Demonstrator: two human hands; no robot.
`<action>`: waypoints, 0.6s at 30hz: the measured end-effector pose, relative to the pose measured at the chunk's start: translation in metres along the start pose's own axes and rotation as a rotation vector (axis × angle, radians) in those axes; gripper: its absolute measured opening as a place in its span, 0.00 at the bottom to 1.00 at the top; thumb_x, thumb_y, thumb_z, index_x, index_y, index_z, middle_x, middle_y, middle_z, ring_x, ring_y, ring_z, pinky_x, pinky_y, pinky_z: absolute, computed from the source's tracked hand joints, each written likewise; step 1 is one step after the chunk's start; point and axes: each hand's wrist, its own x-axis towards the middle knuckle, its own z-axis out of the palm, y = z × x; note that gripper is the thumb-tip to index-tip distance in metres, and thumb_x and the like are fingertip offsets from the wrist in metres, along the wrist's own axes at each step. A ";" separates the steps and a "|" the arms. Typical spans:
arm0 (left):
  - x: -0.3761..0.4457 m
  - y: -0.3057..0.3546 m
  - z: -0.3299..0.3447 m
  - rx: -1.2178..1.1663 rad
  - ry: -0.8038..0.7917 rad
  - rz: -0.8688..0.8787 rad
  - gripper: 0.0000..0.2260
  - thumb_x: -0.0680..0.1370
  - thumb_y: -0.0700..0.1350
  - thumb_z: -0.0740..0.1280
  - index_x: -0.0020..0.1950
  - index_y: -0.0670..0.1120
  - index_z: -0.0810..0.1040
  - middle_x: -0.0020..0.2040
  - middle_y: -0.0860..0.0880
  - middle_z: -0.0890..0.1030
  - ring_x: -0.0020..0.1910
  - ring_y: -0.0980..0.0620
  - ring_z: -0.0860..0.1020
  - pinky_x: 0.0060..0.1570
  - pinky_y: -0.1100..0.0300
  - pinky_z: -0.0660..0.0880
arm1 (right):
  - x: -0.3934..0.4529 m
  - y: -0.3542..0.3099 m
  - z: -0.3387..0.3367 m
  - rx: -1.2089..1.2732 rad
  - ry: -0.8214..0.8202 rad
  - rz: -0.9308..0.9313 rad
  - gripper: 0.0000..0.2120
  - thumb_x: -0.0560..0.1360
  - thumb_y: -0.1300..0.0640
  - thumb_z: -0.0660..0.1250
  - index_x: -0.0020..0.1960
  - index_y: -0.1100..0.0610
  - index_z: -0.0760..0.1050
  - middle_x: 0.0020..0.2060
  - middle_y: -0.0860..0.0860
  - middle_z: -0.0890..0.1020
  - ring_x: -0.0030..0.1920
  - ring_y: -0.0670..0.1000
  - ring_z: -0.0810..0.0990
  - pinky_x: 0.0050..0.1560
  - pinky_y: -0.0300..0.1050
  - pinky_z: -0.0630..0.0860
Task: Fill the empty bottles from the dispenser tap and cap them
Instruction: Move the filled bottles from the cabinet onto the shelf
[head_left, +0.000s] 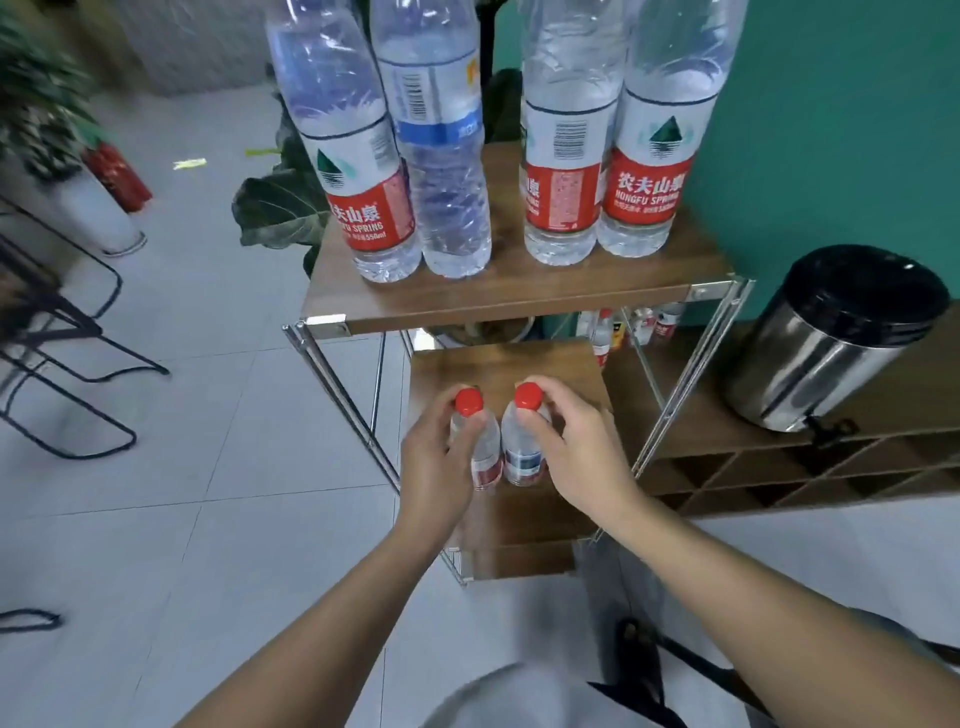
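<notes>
Overhead, four bottles (452, 156) crowd the top shelf (498, 301) above both hands (498, 457).

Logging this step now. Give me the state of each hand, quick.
Left hand: closed around the bottle with the red label, grip just below its cap.
Right hand: closed around the bottle with the blue label, grip near its cap.

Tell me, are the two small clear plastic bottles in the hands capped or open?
Capped. Each small clear plastic bottle carries a red screw cap on its neck; the other cap shows too.
</notes>
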 end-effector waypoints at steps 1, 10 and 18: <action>0.011 -0.003 -0.005 -0.001 0.026 0.016 0.10 0.87 0.52 0.70 0.69 0.57 0.81 0.60 0.62 0.85 0.62 0.60 0.82 0.66 0.53 0.82 | 0.010 -0.003 0.008 0.019 -0.002 -0.009 0.19 0.86 0.47 0.70 0.76 0.48 0.78 0.63 0.42 0.86 0.62 0.43 0.84 0.62 0.36 0.81; 0.095 -0.027 -0.017 -0.028 0.186 -0.014 0.07 0.87 0.48 0.70 0.65 0.56 0.82 0.56 0.60 0.86 0.58 0.58 0.84 0.65 0.48 0.83 | 0.099 -0.010 0.065 0.039 0.003 -0.077 0.14 0.86 0.48 0.71 0.71 0.48 0.81 0.61 0.40 0.88 0.60 0.44 0.86 0.67 0.48 0.83; 0.116 -0.036 -0.016 -0.065 0.217 -0.018 0.05 0.88 0.48 0.69 0.61 0.57 0.83 0.54 0.61 0.86 0.56 0.67 0.82 0.55 0.63 0.77 | 0.126 -0.001 0.087 -0.080 0.010 -0.069 0.08 0.85 0.52 0.73 0.62 0.54 0.84 0.57 0.45 0.89 0.57 0.50 0.87 0.56 0.40 0.74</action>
